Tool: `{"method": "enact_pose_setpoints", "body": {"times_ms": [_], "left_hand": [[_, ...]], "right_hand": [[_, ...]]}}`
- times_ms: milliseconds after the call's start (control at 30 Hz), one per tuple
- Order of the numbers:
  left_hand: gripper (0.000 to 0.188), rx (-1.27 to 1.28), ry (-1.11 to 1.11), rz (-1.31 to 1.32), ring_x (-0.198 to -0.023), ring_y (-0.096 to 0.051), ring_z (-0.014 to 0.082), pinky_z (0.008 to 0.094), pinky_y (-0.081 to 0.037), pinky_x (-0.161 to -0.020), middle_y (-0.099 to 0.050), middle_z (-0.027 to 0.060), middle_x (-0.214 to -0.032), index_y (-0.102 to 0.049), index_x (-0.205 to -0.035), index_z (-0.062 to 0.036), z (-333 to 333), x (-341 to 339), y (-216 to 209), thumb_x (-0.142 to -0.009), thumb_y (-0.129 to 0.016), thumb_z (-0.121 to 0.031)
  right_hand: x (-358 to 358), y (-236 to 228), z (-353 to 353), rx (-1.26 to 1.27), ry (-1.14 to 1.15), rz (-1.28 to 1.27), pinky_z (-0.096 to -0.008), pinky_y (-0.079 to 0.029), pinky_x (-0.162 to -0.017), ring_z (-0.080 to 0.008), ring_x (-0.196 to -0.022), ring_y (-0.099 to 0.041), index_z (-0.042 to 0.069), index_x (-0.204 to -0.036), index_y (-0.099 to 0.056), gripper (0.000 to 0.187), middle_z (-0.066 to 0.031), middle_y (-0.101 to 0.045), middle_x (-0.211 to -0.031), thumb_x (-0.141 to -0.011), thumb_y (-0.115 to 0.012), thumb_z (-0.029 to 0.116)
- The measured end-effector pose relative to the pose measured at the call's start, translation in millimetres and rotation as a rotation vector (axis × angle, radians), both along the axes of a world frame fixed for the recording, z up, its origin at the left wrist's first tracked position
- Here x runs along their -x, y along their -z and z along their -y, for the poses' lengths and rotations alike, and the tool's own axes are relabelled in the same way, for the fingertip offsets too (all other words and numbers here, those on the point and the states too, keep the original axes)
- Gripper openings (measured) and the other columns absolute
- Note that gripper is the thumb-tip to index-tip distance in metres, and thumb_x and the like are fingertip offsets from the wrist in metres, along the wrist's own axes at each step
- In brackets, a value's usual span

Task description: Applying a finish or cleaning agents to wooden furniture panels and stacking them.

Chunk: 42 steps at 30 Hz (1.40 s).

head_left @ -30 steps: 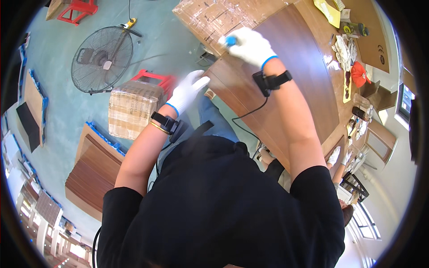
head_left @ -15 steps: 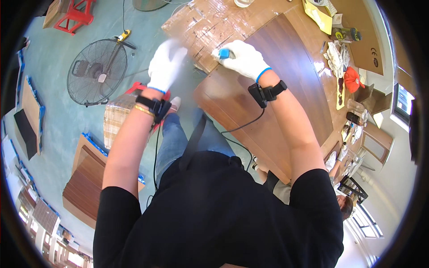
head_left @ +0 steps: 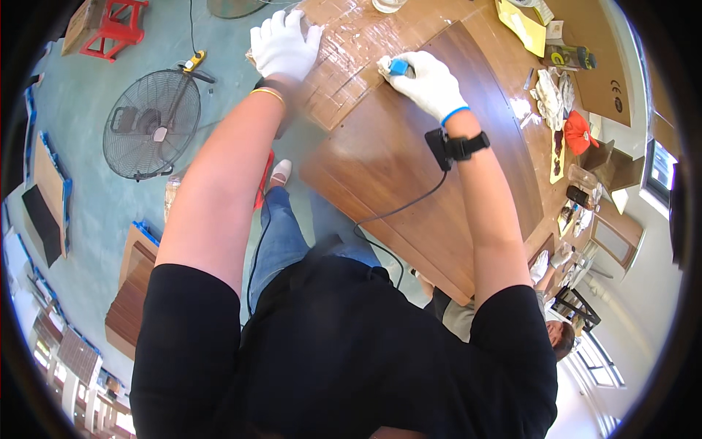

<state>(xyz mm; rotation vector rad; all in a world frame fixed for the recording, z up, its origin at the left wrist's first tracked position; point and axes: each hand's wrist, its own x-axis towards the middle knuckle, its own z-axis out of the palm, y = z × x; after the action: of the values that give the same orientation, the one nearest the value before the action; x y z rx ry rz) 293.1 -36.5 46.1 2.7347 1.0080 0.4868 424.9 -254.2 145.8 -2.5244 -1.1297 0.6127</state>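
White-gloved, the right hand [head_left: 426, 79] is clasping a small blue block [head_left: 398, 67] near the border between taped cardboard [head_left: 342, 69] and a brown panel [head_left: 446, 154], while the left hand [head_left: 286, 47] is resting, fingers apart, at the cardboard's edge. Keeping that clasp firm is likely aiding control.

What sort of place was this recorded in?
Probably a furniture or wood-panel workshop: a large brown panel lies under the right arm, more brown boards sit at the left, and a big caged fan stands beyond.
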Motion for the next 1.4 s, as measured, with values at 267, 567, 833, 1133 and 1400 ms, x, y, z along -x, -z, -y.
{"method": "enact_pose_setpoints", "body": {"times_ms": [267,567,833,1133,1400], "left_hand": [[0.044,-0.019,0.031,0.028,-0.105,-0.06,0.0301,0.0419,-0.042,-0.092,-0.064,0.011,-0.116,-0.064,-0.116,-0.0086,-0.7,2.0,-11.4,-0.09,-0.058,-0.043],[0.044,-0.007,-0.009,0.006,-0.11,-0.055,0.0321,0.042,-0.04,-0.099,-0.059,0.011,-0.126,-0.061,-0.123,-0.0126,4.4,-2.6,-8.5,-0.089,-0.061,-0.042],[0.043,-0.035,-0.022,0.026,-0.109,-0.055,0.0323,0.0423,-0.041,-0.098,-0.06,0.011,-0.125,-0.061,-0.122,-0.0124,0.5,-1.4,-3.6,-0.089,-0.062,-0.041],[0.043,-0.028,-0.019,0.013,-0.107,-0.056,0.0323,0.0422,-0.041,-0.097,-0.06,0.0105,-0.123,-0.061,-0.121,-0.0122,-0.1,0.7,-5.1,-0.089,-0.062,-0.04],[0.043,-0.003,-0.017,0.004,-0.107,-0.056,0.032,0.042,-0.041,-0.096,-0.06,0.0105,-0.123,-0.061,-0.122,-0.012,2.4,-3.5,-9.4,-0.089,-0.062,-0.04]], "right_hand": [[-22.7,14.4,-1.1,-0.078,0.076,0.052,-0.044,-0.05,-0.092,-0.0364,-0.105,-0.062,0.018,-0.105,-0.071,0.034,-0.0139,-0.066,-0.112,-0.078,-0.068,0.038],[-177.9,13.6,-3.4,-0.057,0.402,0.379,-0.0427,-0.051,-0.09,-0.0383,-0.102,-0.065,0.008,-0.098,-0.073,0.048,-0.0224,-0.07,-0.104,-0.084,-0.065,0.053],[-178.4,26.6,-0.3,-0.065,0.334,0.259,-0.0394,-0.05,-0.09,-0.0343,-0.101,-0.066,0.007,-0.104,-0.07,0.051,-0.0185,-0.071,-0.104,-0.075,-0.07,0.048],[-164.3,23.7,-5.6,-0.1,0.35,0.178,-0.0372,-0.05,-0.091,-0.0322,-0.102,-0.066,0.01,-0.107,-0.07,0.05,-0.0164,-0.072,-0.102,-0.076,-0.069,0.05],[-152.6,26.0,-0.9,-0.13,0.286,0.154,-0.0401,-0.051,-0.089,-0.0346,-0.097,-0.067,0.009,-0.105,-0.069,0.047,-0.0173,-0.071,-0.101,-0.078,-0.07,0.049]]}}
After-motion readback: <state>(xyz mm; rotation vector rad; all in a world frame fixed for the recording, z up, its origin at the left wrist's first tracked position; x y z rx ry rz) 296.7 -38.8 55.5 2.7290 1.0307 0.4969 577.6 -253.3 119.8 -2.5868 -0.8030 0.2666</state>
